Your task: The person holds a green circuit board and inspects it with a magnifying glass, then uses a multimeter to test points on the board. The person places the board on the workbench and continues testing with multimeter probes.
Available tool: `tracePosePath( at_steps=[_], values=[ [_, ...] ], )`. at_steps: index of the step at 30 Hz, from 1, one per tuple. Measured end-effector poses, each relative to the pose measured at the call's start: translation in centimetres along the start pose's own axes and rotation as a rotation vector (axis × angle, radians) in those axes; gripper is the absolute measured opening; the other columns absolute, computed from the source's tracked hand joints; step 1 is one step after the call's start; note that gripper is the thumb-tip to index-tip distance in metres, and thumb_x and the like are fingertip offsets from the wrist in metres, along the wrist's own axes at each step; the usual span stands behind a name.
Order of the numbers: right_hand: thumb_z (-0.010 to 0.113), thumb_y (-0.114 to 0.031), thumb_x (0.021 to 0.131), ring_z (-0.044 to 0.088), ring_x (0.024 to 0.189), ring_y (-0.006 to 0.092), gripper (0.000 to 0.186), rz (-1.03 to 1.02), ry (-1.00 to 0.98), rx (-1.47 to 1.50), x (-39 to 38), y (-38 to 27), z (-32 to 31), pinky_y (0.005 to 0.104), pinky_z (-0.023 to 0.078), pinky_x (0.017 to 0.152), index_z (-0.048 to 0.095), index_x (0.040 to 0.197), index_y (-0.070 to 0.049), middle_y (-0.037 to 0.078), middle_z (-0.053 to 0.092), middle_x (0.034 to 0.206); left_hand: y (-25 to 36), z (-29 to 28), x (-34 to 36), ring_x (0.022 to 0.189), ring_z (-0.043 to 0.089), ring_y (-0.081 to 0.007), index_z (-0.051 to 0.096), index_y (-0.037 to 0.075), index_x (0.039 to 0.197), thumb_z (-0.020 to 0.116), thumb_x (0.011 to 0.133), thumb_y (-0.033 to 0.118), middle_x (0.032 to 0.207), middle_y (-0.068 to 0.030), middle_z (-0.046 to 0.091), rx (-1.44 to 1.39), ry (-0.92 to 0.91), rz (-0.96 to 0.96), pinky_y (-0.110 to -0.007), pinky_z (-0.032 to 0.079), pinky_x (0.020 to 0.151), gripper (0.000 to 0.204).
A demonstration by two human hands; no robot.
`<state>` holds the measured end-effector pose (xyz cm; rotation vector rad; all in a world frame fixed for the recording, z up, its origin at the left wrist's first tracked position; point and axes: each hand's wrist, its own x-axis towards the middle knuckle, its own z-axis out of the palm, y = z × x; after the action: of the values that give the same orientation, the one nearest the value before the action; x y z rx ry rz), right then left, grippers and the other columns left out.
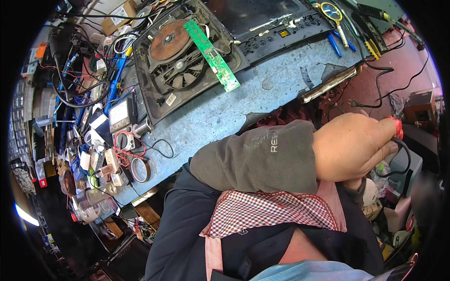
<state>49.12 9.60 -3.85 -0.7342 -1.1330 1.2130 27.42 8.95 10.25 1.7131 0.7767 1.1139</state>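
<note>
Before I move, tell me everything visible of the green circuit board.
The green circuit board is a long, narrow strip carrying small components, dark ones near its middle. It lies slantwise across the dusty black appliance base, one end beside the copper-coloured coil, the other jutting past the base's edge above the blue bench.

L lower sleeve was dk gray-brn, soft-looking fabric, w/ pale lettering nr the cuff. Upper sleeve was dk navy, matching the rest of the top. Apron was red/dk/wht checks w/ reddish trim, plus a pinkish fine-check strap. Lt-blue cloth showed at btm edge. R cuff was dk, mostly hidden.
</note>
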Motion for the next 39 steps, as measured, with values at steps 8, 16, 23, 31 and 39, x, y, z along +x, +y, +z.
tracePosePath(
  at_steps=[8, 16, 23, 31, 39],
  values=[
    [0.064, -0.022, 0.115, 0.07, 0.089, 0.0223, 0.015, -0.065, -0.328, 0.21, 1.4, -1.1, 2.6, 0.0355, 0.057, 0.083, 0.065, 0.114, -0.007, 0.01, 0.072, 0.099, -0.5, 2.0, -1.0, 0.102, 0.071, -0.0417, 0.059, 0.003, 0.141, 0.09, 0.091, 0.031, 0.122, -0.0225, 0.066, 0.086, 0.22, 0.232, -0.054, 0.055, 0.081, 0.064],
    [0.056, -0.039, 0.121, 0.051, 0.066, 0.0153, 0.031, -0.141, -0.426, 0.509, 4.6, -6.0, 1.9, 0.0329, 0.042, 0.063, 0.06, 0.106, -0.011, 0.002, 0.054, 0.077, -6.5, -1.3, -3.3, 0.088, 0.073, -0.045, 0.073, 0.004, 0.12, 0.085, 0.093, 0.031, 0.092, -0.0235, 0.074, 0.226, -0.255, -0.148, -0.052, 0.057, 0.075, 0.04],
    [0.052, -0.043, 0.121, 0.045, 0.065, 0.0127, 0.039, 0.004, 0.25, 0.639, 6.0, -2.1, -6.6, 0.0285, 0.041, 0.062, 0.066, 0.126, -0.007, -0.001, 0.05, 0.079, -8.1, -2.9, -7.3, 0.069, 0.069, -0.0407, 0.073, 0.0, 0.096, 0.082, 0.102, 0.027, 0.076, -0.0225, 0.068, 0.332, -0.066, -0.566, -0.047, 0.053, 0.063, 0.03],
    [0.067, -0.012, 0.113, 0.073, 0.104, 0.0137, 0.042, 0.831, -0.265, 0.591, -1.9, 1.8, 6.9, 0.0293, 0.061, 0.084, 0.059, 0.153, 0.001, 0.009, 0.074, 0.129, -8.2, -1.1, -6.9, 0.08, 0.077, -0.0401, 0.061, 0.008, 0.136, 0.096, 0.088, 0.029, 0.09, -0.0147, 0.078, 0.709, 0.018, -0.159, -0.046, 0.058, 0.068, 0.063],
    [0.063, -0.02, 0.117, 0.078, 0.109, 0.0254, 0.022, 0.45, 0.161, 0.635, 3.3, 5.9, 3.9, 0.0391, 0.064, 0.102, 0.071, 0.124, -0.001, 0.015, 0.079, 0.122, -6.1, -3.1, -7.9, 0.107, 0.074, -0.0391, 0.056, -0.002, 0.158, 0.094, 0.087, 0.02, 0.124, -0.0202, 0.074, 0.839, 0.154, -0.05, -0.048, 0.058, 0.094, 0.084]
  ],
)
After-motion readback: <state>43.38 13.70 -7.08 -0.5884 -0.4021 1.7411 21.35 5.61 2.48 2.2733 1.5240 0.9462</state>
